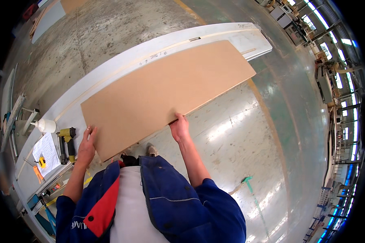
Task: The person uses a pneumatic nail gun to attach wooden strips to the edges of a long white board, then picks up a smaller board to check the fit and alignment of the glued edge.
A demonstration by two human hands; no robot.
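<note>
A long brown board (162, 91) lies slantwise across the white workbench (121, 69), its near long edge jutting out over the floor. My right hand (180, 127) grips that near edge, thumb on top and the other fingers hidden underneath. At the board's left end, my left hand (87, 145) is against the short edge, with fingers pointing up along it and partly over the rim. Left of that hand, a yellow and black nail gun (66, 143) rests on the bench.
Beside the nail gun are a white squeeze bottle (45, 125), a sheet of paper (48, 152), a yellow tape measure (41, 162) and an orange-handled screwdriver (38, 174). Metal frames (15, 115) stand at the far left. Machines (290, 26) line the right side of the hall.
</note>
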